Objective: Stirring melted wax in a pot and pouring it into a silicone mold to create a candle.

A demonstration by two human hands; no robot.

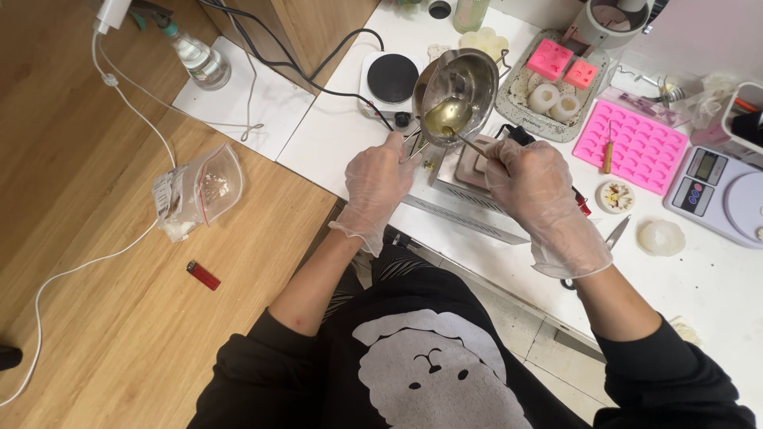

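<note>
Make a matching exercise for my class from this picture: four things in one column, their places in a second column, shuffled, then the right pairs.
Things:
1. lighter
2. metal pot
3. scale
4. spray bottle

Places:
A. white table, far right
B. wooden surface, by a plastic bag
C. white mat, top left
D. held by the left hand, while the right hand stirs

Pairs: 1-B, 2-D, 3-A, 4-C

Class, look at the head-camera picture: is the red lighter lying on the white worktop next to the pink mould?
No. The red lighter lies on the wooden surface to the person's left, far from the pink mould on the white worktop.
</note>
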